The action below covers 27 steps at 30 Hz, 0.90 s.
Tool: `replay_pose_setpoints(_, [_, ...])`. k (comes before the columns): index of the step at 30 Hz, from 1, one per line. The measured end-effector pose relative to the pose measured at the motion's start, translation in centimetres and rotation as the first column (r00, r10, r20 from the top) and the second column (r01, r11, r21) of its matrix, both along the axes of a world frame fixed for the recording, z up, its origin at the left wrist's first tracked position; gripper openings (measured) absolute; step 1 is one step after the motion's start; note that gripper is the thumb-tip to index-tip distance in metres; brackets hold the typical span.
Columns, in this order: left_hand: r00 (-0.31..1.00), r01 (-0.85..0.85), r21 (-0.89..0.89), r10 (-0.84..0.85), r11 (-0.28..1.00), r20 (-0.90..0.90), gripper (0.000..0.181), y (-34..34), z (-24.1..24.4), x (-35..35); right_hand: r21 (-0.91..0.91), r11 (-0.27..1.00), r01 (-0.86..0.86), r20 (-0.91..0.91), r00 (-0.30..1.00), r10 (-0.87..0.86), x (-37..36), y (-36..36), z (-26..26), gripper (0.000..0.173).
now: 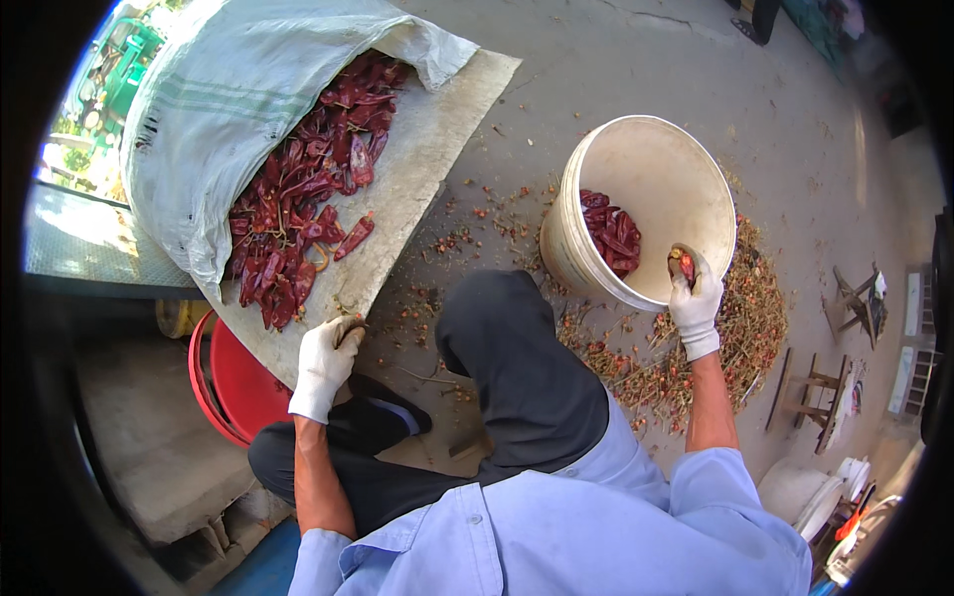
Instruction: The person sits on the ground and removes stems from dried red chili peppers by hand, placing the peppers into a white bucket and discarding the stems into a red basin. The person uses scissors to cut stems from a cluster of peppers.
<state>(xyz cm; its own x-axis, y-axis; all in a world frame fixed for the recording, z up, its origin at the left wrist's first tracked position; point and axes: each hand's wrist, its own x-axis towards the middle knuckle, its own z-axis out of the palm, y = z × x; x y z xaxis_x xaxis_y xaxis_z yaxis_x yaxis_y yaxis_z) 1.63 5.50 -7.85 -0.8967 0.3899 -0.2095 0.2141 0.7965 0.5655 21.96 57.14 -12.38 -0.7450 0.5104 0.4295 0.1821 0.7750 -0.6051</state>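
My right hand (696, 307), in a white glove with a soiled fingertip area, grips a dried red chili pepper (686, 267) over the near right rim of a white plastic bucket (656, 156). Inside that bucket lie more dried red pods (611, 232). At the near edge of a pale board (425, 164) is my left hand (328, 365), gloved too, its fingers drawn together. A small reddish bit shows at its fingertips; whether it is held is unclear. Dried chili peppers (298, 201) with stems spill across the board from a white woven sack (223, 97).
A heap of stems and caps (753, 320) surrounds the bucket's right side, with scraps scattered over the concrete floor (566, 52). A red round container (246, 372) sits below the board. Wooden stools (820, 395) stand at the right. Another person's foot (753, 30) appears at the top.
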Motion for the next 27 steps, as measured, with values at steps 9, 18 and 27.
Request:
replay_pose_setpoints(9, [0.998, -0.061, 0.02, 0.061, 0.998, -0.017, 0.021, 1.0, -1.6, 0.6, -0.075, 0.997, -0.011, 0.053, 0.998, 0.015, -0.5, 0.3, -0.3, 0.03])
replay_pose_setpoints(18, [0.994, -0.108, 0.055, 0.109, 0.993, -0.013, 0.02, 0.1, -2.3, 1.1, -0.084, 0.995, -0.044, 0.072, 0.996, 0.05, -0.5, -0.1, -0.2, 0.028])
replay_pose_setpoints(27, [0.995, 0.073, -0.172, -0.084, 0.982, -0.053, 0.027, 0.0, -0.5, 2.9, -0.202, 0.979, 0.012, 0.214, 0.976, 0.032, 0.8, 1.5, -2.4, 0.036])
